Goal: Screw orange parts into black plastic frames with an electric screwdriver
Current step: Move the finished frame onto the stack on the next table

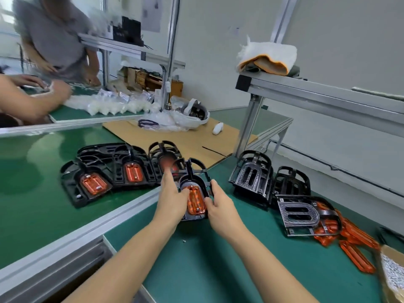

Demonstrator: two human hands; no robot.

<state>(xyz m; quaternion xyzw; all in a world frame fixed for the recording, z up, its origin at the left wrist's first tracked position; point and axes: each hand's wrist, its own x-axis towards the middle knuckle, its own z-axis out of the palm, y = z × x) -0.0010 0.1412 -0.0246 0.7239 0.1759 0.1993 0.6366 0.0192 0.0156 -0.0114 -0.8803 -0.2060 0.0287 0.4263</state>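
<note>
From the head view I see both hands gripping one black frame [192, 182] on the green counter [218, 270]: left hand [172, 200] pinching its left edge, right hand [218, 206] its right, I judge to steady it. The orange part [195, 202] sits inside, long axis running away from me. Finished frames [113, 169] lie left of it, loose orange parts [354, 243] right. No screwdriver shows.

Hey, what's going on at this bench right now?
A person holds a black frame with an orange part seated in it, left hand and right hand gripping its sides above the green bench. Frames already fitted with orange parts lie to the left; empty frames and loose orange parts lie to the right. No screwdriver is visible.
</note>
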